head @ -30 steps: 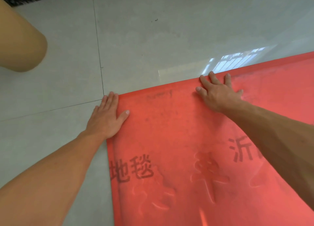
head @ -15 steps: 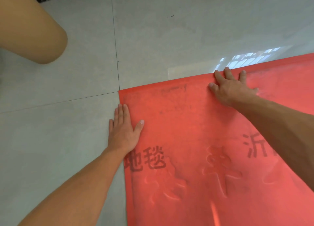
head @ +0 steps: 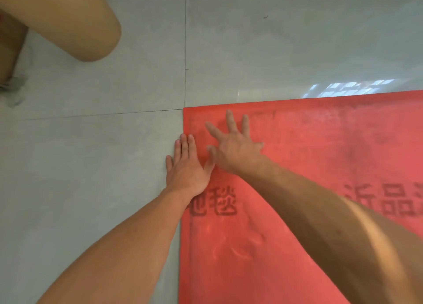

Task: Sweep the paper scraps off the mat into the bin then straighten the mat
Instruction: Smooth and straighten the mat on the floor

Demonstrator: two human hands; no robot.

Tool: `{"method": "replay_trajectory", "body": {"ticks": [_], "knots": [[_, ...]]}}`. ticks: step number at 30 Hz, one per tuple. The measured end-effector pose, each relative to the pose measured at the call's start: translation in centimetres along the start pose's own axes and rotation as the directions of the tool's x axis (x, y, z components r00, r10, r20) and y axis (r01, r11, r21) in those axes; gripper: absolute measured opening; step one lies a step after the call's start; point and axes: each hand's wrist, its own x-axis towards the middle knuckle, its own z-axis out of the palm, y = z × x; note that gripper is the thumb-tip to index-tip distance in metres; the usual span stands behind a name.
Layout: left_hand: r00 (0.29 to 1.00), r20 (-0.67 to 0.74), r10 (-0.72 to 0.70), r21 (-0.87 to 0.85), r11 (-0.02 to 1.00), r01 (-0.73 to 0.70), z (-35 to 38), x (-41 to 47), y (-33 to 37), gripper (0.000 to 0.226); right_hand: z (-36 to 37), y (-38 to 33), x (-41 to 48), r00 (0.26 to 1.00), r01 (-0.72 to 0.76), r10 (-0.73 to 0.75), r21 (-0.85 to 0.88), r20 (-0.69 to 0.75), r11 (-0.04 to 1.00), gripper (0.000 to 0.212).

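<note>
Red mat (head: pixel 320 157), grey tile flr (head: pixel 91 166)

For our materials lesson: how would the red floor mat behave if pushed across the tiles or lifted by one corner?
The red mat probably slides easily: the floor tiles look glossy, showing a window reflection. It lies thin and flat, so a lifted corner would likely flop. Its swirled marks suggest soft pile.

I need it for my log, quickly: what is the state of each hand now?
Left hand: open, flat on the left edge of the mat, holding nothing.
Right hand: open, fingers spread over the mat's corner, holding nothing.
</note>
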Motion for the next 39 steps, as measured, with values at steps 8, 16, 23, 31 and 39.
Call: {"method": "replay_trajectory", "body": {"ticks": [8, 16, 23, 31, 39], "knots": [[0.997, 0.012, 0.079, 0.011, 0.997, -0.079, 2.0, -2.8, -1.8, 0.096, 2.4, -1.7, 0.6, 0.989, -0.057, 0.061, -0.030, 0.137, 0.998, 0.049], [0.994, 0.068, 0.089, 0.029, 0.995, -0.091, 4.3, -9.0, -3.5, 0.093, 1.8, -1.9, 0.7, 0.986, -0.078, 0.077, -0.002, 0.147, 0.997, 0.046], [0.991, 0.086, 0.100, 0.063, 0.992, -0.106, 7.3, -14.5, -5.6, 0.089, 2.6, -1.8, 1.3, 0.993, -0.077, 0.082, -0.062, 0.083, 0.995, 0.047], [0.987, 0.155, 0.051, 0.066, 0.996, -0.061, 10.1, -20.0, -7.0, 0.088, 5.5, -1.9, 4.0, 0.993, -0.070, 0.095, -0.296, 0.071, 0.953, 0.069], [0.982, 0.183, 0.045, 0.033, 0.998, -0.052, 9.5, -19.7, -6.9, 0.088, 10.2, -5.9, -9.3, 0.998, -0.029, 0.033, -0.077, 0.052, 0.997, 0.060]]}}
